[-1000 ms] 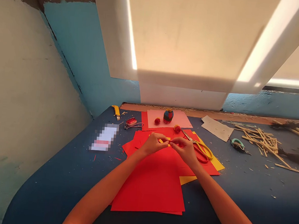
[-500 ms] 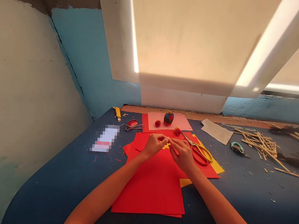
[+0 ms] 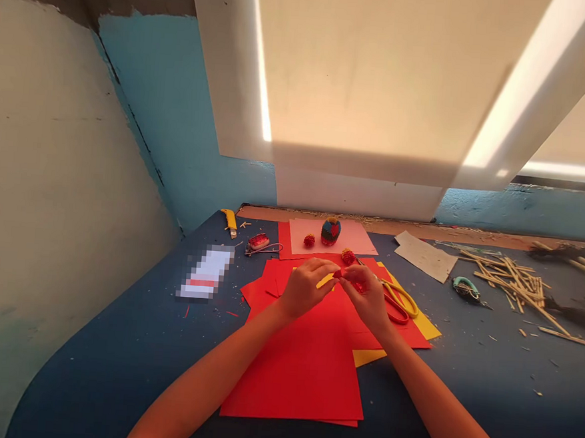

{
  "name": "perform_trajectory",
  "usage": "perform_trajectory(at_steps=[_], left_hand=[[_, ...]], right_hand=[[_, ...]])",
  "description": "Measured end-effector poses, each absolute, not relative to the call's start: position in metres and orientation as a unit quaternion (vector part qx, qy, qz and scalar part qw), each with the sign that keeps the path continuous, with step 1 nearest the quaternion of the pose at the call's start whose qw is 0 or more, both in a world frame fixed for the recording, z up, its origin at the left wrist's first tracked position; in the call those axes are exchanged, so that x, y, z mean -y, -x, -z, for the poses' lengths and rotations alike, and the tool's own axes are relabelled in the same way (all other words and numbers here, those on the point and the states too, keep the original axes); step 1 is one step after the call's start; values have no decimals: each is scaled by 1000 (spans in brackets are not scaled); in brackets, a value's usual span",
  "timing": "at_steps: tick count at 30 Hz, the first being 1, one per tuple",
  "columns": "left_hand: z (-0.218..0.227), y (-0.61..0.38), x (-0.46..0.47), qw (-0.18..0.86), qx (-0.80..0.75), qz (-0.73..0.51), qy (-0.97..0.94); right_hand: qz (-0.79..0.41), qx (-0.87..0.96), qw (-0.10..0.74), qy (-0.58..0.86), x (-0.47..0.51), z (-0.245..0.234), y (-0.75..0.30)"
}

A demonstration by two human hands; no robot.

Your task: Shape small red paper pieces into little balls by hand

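Note:
My left hand (image 3: 308,288) and my right hand (image 3: 366,295) meet above a stack of red paper sheets (image 3: 296,373). Between their fingertips they pinch a small folded piece of red paper (image 3: 337,274). Behind my left fingers, a bit of yellow paper (image 3: 325,282) shows on the stack. Scissors with one red and one yellow handle (image 3: 404,300) lie just right of my right hand, their blades mostly hidden by it. Past my fingers sits a small red and yellow ball (image 3: 348,256); a similar ball (image 3: 310,240) rests on a pale pink sheet (image 3: 299,228) beside a multicoloured round piece (image 3: 330,231).
On the blue table (image 3: 128,347) are a yellow cutter (image 3: 230,221), a red object with a cord (image 3: 259,242) and a blurred-out white rectangle (image 3: 207,270). To the right lie a beige paper piece (image 3: 425,256), teal-handled snips (image 3: 465,288) and several thin sticks (image 3: 513,281).
My fingertips have come slightly apart and my hands have turned, so the small red paper piece now shows between them. Things on the table stay in place.

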State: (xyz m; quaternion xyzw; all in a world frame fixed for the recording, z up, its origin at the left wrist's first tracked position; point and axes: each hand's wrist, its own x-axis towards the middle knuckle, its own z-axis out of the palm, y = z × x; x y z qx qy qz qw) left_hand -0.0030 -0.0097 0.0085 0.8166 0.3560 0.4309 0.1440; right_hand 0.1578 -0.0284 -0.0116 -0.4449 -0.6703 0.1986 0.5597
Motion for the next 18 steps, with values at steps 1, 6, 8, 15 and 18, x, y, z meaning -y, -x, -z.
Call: perform_trajectory(at_steps=[1, 6, 8, 15, 18], left_hand=[[-7, 3, 9, 115, -352, -424, -826], [0, 3, 6, 92, -364, -407, -832], [1, 3, 6, 88, -376, -407, -828], [-2, 4, 6, 82, -349, -397, -845], [-3, 5, 6, 87, -346, -396, -846]], right_hand=[[-201, 667, 560, 449, 28, 12, -158], [-201, 684, 559, 423, 25, 15, -159], [-188, 692, 558, 417, 25, 15, -159], [-89, 705, 548, 440, 28, 10, -159], [-71, 722, 535, 433, 28, 10, -161]])
